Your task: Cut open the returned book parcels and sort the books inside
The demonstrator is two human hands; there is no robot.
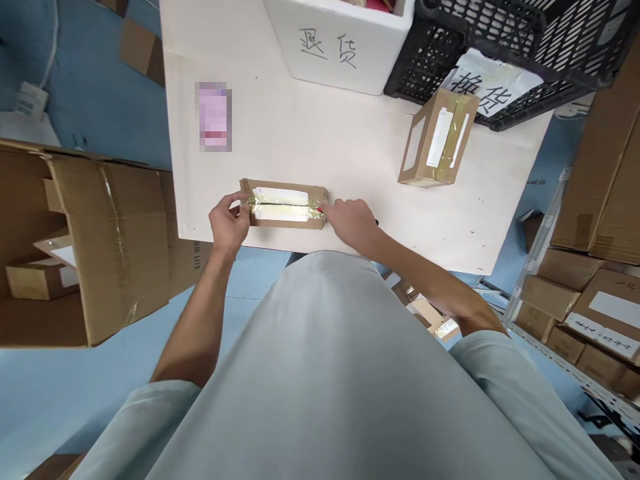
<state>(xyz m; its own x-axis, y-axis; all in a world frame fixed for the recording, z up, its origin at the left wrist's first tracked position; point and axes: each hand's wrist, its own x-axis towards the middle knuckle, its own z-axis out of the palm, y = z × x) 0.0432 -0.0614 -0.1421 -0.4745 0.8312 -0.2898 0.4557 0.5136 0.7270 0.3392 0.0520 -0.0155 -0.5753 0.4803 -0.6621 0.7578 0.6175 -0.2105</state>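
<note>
A small cardboard box [287, 222] lies lengthwise near the front edge of the white table, with white labels and shiny clear tape along its top. My left hand [230, 223] grips its left end, thumb and fingers curled at the edge. At the opposite end, my right hand [353, 225] is closed around a slim tool, likely a box cutter. Its red part [320, 210] rests by the taped end and a dark tip [377, 222] shows behind the fist; the middle is hidden in my fingers.
Another taped box [440, 140] stands to the right, before a black plastic crate [430, 63] and a white foam bin [345, 50]. A blurred pink item [215, 117] lies at the left. A large open carton [110, 247] stands left of the table; stacked boxes [575, 293] fill the right.
</note>
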